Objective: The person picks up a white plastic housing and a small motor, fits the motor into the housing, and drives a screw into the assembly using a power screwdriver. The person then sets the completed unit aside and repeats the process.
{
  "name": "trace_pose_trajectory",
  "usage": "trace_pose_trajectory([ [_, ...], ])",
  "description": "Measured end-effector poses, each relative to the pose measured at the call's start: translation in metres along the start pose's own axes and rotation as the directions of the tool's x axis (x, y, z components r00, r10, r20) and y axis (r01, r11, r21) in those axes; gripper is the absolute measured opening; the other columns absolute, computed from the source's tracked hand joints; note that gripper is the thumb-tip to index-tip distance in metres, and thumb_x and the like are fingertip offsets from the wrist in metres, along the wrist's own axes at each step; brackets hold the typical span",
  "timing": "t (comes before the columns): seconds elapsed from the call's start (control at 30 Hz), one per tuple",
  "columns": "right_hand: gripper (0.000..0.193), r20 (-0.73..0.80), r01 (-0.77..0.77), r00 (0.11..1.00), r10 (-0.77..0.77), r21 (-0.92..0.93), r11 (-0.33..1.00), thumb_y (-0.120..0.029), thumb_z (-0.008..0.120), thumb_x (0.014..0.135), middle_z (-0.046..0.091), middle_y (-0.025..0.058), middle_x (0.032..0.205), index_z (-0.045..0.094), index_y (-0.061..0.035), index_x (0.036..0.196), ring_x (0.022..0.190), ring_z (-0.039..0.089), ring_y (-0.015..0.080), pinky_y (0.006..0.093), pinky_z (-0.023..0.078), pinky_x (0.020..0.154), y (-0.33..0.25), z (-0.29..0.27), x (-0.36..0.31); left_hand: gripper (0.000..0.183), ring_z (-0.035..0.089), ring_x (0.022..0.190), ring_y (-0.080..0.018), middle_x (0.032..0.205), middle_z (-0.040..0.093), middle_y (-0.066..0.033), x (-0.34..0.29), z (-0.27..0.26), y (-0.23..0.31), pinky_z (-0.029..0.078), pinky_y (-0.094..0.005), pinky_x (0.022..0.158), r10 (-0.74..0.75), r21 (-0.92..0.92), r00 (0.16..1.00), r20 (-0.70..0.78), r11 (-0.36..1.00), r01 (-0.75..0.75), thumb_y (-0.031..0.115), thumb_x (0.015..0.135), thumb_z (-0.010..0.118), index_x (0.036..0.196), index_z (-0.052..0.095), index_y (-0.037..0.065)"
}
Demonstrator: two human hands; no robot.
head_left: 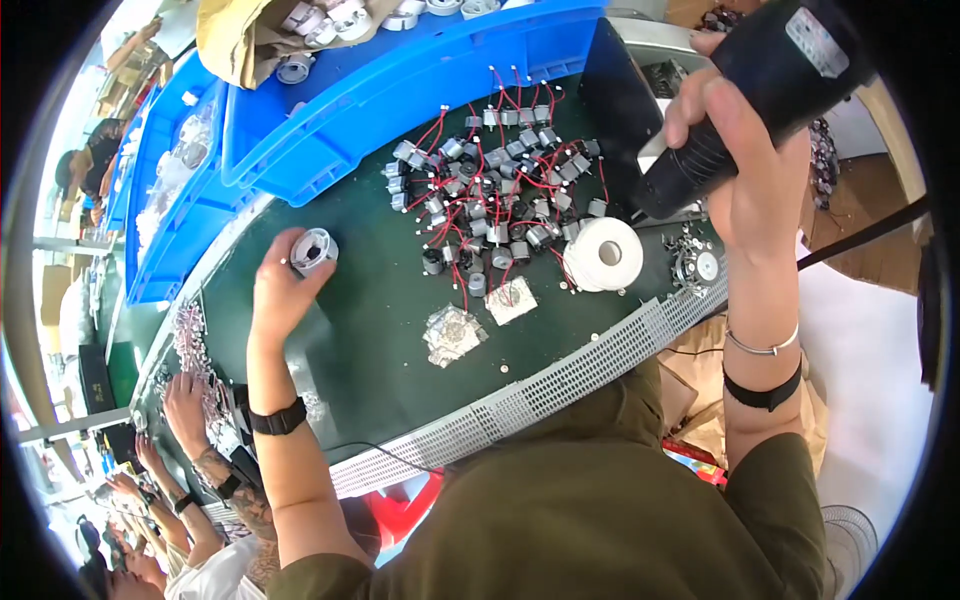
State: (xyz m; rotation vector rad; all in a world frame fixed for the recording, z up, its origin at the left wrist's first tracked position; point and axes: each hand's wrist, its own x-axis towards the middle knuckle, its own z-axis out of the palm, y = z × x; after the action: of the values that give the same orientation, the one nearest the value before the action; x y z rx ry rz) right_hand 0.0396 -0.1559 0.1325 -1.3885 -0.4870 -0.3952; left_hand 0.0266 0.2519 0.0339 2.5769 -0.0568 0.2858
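My left hand (pixel 278 288) grips a white round plastic housing (pixel 315 251) by its side, over the left part of the green table mat (pixel 375 330). The housing's open face, with a dark centre, points up. At the upper right, my right hand (pixel 745 165) is wrapped round a thick black electric screwdriver (pixel 775 75). Its tip points down and left, near a white ring-shaped roll (pixel 603 254). Between my hands lies a pile of small grey motors (pixel 500 190) with red wires.
Blue bins (pixel 310 150) line the far side, one with a paper bag (pixel 235 40) and white parts. Small metal parts (pixel 693 262) lie beside the roll. Two flat, pale pieces (pixel 455 335) sit near the perforated table edge (pixel 540 395). Other people's hands (pixel 185 410) work at far left.
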Motion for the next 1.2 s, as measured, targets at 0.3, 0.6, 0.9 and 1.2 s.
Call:
trace_pose_trajectory([
  [0.3,0.039,-0.077,-0.010,0.997,0.003,-0.087,0.996,-0.007,0.062,0.083,0.057,0.0096,0.079,0.047,0.0071,0.115,0.068,0.056,0.0177,0.0298,0.046,0.068,0.011,0.003,0.011,0.028,0.062,0.087,-0.0349,0.092,0.066,-0.0169,0.090,0.062,0.126,0.050,-0.0421,0.078,0.414,0.089,0.890,0.189,0.896,-0.436,0.022,0.076,0.067,0.097,0.065,0.004],
  [0.6,0.053,0.057,0.300,0.945,-0.321,-0.540,0.787,-0.009,0.071,0.075,0.053,0.0153,0.114,0.047,0.0002,0.121,0.102,0.054,0.0235,0.0342,0.045,0.088,0.026,0.018,-0.023,0.017,0.065,0.072,-0.0222,0.076,0.067,-0.0087,0.089,0.061,0.126,0.050,-0.0314,0.064,0.204,-0.317,0.979,0.024,0.930,-0.186,0.013,0.072,0.071,0.086,0.066,0.004],
  [0.9,0.040,0.396,0.420,0.904,-0.162,-0.751,0.509,0.000,0.068,0.069,0.061,0.0126,0.100,0.059,-0.0033,0.108,0.091,0.060,0.0294,0.0338,0.051,0.074,0.049,0.063,-0.012,0.020,0.064,0.076,-0.0130,0.078,0.066,-0.0101,0.052,0.040,0.177,0.051,-0.0265,0.069,0.189,-0.745,0.951,0.245,0.665,0.060,0.010,0.076,0.069,0.090,0.063,-0.003],
  [1.2,0.036,0.220,0.105,0.975,0.036,-0.592,0.799,0.002,0.071,0.065,0.061,0.0120,0.094,0.065,-0.0030,0.100,0.084,0.060,0.0251,0.0299,0.049,0.071,0.032,0.037,-0.017,0.028,0.064,0.070,-0.0186,0.081,0.067,-0.0134,0.261,-0.036,0.143,0.050,-0.0298,0.065,0.356,0.331,0.932,0.062,0.874,-0.356,0.023,0.083,0.060,0.101,0.064,0.002],
])
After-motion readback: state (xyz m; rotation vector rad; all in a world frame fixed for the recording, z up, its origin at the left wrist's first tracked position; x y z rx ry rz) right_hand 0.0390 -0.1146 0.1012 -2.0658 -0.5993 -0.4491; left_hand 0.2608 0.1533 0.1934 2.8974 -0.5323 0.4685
